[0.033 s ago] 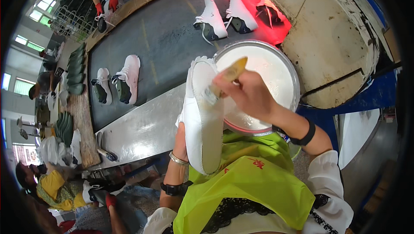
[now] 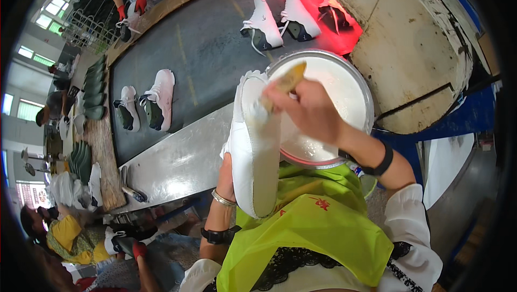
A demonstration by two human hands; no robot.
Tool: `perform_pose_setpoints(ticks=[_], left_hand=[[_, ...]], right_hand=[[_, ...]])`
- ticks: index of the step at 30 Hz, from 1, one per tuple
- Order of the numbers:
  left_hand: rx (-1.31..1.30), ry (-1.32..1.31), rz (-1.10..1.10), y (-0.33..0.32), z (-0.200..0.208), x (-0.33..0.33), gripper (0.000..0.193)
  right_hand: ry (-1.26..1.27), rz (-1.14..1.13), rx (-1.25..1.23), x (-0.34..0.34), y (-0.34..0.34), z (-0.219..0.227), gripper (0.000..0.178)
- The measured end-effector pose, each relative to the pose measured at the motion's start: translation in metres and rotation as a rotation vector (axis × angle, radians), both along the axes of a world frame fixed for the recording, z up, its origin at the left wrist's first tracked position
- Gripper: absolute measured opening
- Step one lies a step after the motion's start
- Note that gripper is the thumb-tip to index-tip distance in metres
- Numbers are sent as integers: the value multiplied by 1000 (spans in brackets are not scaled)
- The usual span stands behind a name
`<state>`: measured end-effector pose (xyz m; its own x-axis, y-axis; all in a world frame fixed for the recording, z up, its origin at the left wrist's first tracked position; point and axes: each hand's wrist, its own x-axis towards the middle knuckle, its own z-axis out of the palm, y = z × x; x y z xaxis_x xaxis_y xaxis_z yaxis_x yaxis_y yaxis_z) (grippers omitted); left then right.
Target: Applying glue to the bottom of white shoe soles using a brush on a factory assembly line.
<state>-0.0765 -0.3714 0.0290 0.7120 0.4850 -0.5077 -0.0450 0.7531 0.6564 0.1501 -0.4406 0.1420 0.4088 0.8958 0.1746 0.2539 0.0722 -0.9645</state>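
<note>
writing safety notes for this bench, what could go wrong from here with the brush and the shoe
The yellow-handled brush works near the edge of the white shoe upper's underside, so a stroke might smear onto its side. The left hand holds the upper from one side, so it could tilt under pressure. In this view the right hand overlaps the round pan of white liquid, so drips or a dipped wrist seem possible.

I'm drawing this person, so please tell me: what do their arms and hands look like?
They wear white sleeves. The left hand and right hand have no gloves. Silvery bangles and a black strap, maybe a watch, circle the left wrist; a black band circles the right.
</note>
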Motion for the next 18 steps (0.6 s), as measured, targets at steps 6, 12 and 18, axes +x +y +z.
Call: perform_pose_setpoints(ticks=[6, 12, 18], left_hand=[[92, 27, -41, -1, 2, 6, 53], [53, 129, 41, 3, -14, -2, 60], [91, 84, 60, -2, -16, -9, 60]], right_hand=[[10, -218, 68, 24, 46, -7, 22], [-47, -85, 136, -34, 13, 15, 19], [-297, -195, 93, -5, 33, 17, 20]])
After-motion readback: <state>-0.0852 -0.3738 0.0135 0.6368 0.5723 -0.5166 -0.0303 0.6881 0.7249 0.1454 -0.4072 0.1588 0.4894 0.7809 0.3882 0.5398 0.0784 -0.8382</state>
